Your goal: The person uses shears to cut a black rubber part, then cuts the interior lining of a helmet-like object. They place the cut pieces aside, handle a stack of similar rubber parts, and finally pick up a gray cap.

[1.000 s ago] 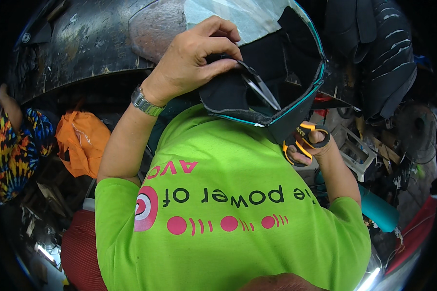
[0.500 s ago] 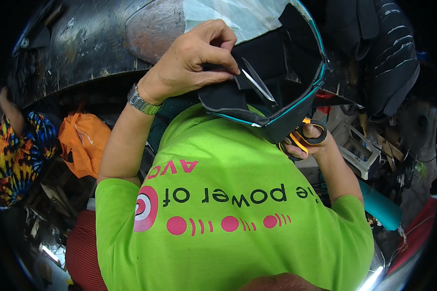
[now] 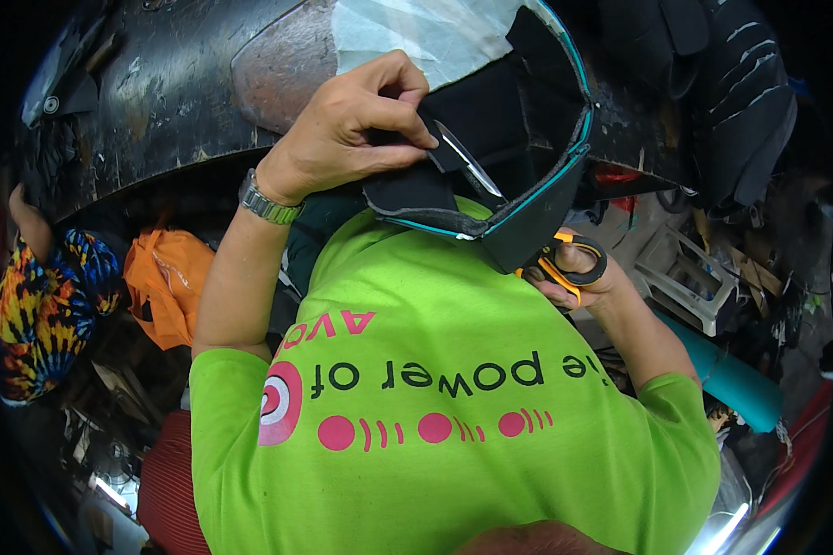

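Note:
Thumb and fingers of my left hand point(image 3: 356, 129) pinch a small flap of black fabric inside a black bag-like piece point(image 3: 525, 227) edged with teal trim. My right hand point(image 3: 588, 277) is closed through the orange-and-black handles of a pair of scissors point(image 3: 470, 163). Their blades show inside the piece, beside the pinched flap, nearly together. Part of the scissors is hidden behind the black wall of the piece, which rests against my green shirt point(image 3: 453, 314).
A dark worn workbench point(image 3: 176, 92) carries a brown rounded board and a pale sheet point(image 3: 389, 32). Black pieces point(image 3: 745, 111) hang at the right. An orange bag point(image 3: 167, 282) and another person in a colourful shirt point(image 3: 46, 310) are at the left; a grey plastic stool point(image 3: 690, 277) stands right.
The scissor blades have drawn closer together. Both hands and the black piece appear slightly farther left in the picture, while the left hand keeps its pinch.

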`<state>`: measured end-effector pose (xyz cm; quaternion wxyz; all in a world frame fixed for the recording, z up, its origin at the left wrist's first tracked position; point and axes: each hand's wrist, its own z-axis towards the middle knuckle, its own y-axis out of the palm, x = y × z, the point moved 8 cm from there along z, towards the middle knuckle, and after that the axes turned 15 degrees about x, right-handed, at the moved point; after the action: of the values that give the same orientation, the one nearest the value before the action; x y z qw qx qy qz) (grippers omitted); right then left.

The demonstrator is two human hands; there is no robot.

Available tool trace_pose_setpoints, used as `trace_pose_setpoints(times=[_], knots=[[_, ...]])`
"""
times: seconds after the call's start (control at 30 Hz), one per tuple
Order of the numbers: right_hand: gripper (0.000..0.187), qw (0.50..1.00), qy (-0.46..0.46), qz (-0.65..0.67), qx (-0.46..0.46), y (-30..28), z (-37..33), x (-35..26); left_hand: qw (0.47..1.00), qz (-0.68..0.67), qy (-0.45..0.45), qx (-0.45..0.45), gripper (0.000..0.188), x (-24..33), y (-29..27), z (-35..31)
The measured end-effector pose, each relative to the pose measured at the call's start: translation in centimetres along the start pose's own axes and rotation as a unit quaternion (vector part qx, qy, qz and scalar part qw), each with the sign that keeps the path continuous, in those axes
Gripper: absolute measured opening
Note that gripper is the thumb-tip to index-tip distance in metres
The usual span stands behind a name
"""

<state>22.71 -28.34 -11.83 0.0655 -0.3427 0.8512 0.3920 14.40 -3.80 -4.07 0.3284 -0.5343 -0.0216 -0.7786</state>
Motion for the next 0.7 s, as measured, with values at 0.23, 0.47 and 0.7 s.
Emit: trace_pose_setpoints(times=[0.23,0.47,0.7], knots=[[0.055,0.998,0.027,0.053,-0.019,0.1,-0.1,-0.4,0.998,-0.002,-0.018,0.056,0.015,-0.1,-0.7,0.1],[0.066,0.988,0.065,0.039,-0.134,0.8,-1.4,-0.4,0.997,0.019,-0.034,0.072,0.017,-0.4,-0.6,0.1],[0.066,0.991,0.063,0.039,-0.109,-0.3,-0.5,-0.5,0.997,0.014,0.01,0.075,0.016,-0.1,-0.6,0.2]])
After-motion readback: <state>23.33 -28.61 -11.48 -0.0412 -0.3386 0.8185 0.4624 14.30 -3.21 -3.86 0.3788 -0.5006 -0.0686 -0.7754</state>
